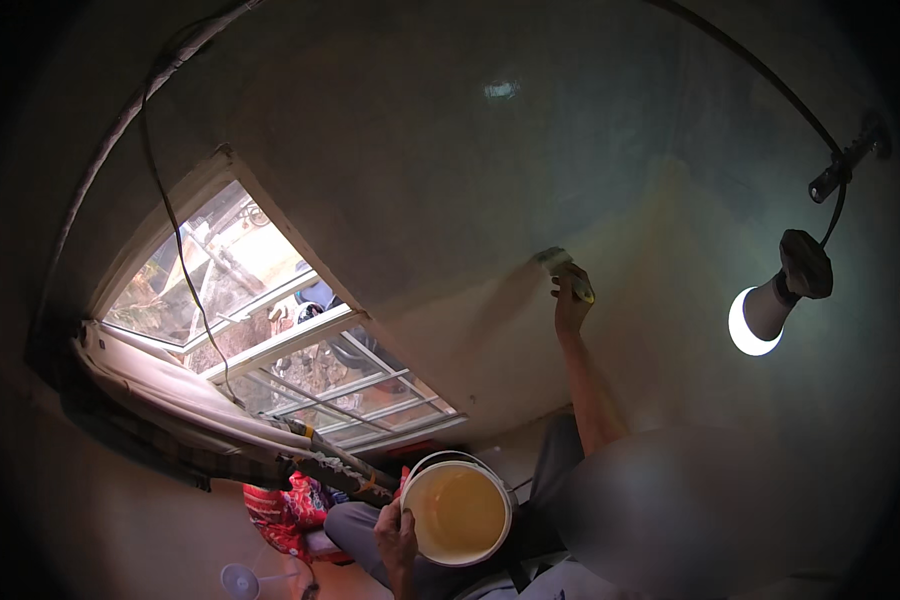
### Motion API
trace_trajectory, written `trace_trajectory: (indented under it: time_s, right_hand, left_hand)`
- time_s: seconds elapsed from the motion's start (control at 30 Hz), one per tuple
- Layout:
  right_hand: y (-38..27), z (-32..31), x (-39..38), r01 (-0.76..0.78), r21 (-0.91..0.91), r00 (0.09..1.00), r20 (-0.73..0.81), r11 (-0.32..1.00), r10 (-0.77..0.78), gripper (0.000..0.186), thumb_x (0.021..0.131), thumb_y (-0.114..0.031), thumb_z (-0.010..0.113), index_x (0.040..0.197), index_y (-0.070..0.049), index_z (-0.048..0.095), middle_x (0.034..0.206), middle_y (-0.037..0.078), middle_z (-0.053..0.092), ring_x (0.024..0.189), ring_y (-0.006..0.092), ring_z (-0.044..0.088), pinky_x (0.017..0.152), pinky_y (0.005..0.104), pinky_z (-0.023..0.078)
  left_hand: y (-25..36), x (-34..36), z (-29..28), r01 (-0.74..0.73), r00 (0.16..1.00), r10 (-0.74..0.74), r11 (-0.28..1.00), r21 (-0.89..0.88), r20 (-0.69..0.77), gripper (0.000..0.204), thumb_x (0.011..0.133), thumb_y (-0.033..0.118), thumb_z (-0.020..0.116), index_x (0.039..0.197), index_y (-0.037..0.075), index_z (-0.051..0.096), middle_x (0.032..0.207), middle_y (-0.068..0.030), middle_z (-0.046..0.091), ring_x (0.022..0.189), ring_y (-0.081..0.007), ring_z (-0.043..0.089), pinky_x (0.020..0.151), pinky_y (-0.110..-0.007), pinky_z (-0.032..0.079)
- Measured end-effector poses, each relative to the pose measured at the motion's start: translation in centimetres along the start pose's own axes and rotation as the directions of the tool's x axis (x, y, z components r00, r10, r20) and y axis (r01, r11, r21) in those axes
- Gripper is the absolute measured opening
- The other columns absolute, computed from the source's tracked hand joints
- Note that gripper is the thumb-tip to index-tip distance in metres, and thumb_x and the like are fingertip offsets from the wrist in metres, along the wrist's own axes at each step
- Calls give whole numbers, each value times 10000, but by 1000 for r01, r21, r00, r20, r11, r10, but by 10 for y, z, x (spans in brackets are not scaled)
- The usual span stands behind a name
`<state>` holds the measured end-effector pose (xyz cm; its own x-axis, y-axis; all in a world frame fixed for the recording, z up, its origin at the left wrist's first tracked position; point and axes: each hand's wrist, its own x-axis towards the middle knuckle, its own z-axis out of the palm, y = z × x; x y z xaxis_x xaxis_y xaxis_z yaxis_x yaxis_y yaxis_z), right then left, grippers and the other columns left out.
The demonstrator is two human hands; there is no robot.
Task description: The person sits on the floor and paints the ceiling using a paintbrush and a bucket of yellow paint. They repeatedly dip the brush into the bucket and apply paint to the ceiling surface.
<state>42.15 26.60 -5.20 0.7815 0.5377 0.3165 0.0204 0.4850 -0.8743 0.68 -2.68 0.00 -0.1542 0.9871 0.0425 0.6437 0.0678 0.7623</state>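
My left hand (396,538) is closed on the rim of a white bucket (511,520) at the bottom middle, in front of my knees. Yellowish-cream liquid (462,508) lies inside it, and its wire handle is tipped up over the far side. Reaching up to the middle right, my right hand (571,287) grips a paintbrush (554,259) with pale bristles and a yellowish handle end. The bristles are at the wall (490,312), where a darker, glossy upper area meets a lighter lower one.
A white-framed window (290,345) stands left of the brush, with a rolled curtain (170,375) below it. A lit bulb (755,322) hangs from a cable at the right. Red patterned cloth (282,512) and a small white fan (240,580) are at the lower left. A blurred patch covers the lower right.
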Motion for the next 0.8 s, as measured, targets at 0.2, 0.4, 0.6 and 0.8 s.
trace_trajectory:
  time_s: [0.2, 0.4, 0.6, 0.8]
  right_hand:
    - [-39, 40, 27, -66, -166, 998, -20, 984, 63, 315, 926, -186, 577, 1167, 5, 643, 997, 117, 675, 874, 186, 677, 704, 312, 580]
    - [-86, 48, 38, 43, 208, 993, 100, 977, -65, 386, 957, -239, 610, 1247, 14, 588, 1163, 169, 647, 1073, 263, 652, 840, 371, 565]
    - [-34, 20, 15, -183, 252, 981, 108, 950, 161, 411, 964, -243, 584, 1339, -80, 533, 1272, 102, 586, 1167, 220, 583, 884, 379, 530]
    - [18, 2, -9, -334, 223, 940, 8, 916, 341, 395, 929, -197, 569, 1313, -105, 579, 1252, 113, 588, 1153, 240, 577, 881, 391, 525]
  left_hand:
    - [6, -1, -3, 5, 1000, -5, 1000, -5, 1, 278, 888, 61, 570, 1138, 6, 677, 963, -159, 681, 864, -230, 660, 780, -335, 503]
    - [-2, 3, 1, 13, 1000, -13, 998, -61, -6, 262, 902, 69, 566, 1128, -5, 676, 927, -127, 673, 838, -196, 648, 759, -312, 497]
    - [-6, 3, 4, 28, 1000, -28, 998, -53, 1, 262, 919, 87, 566, 1140, 6, 680, 896, -103, 674, 805, -164, 635, 740, -299, 494]
    - [-2, 2, 4, 11, 1000, -11, 999, -42, -17, 271, 900, 66, 575, 1142, 0, 675, 890, -99, 670, 792, -161, 626, 733, -299, 487]
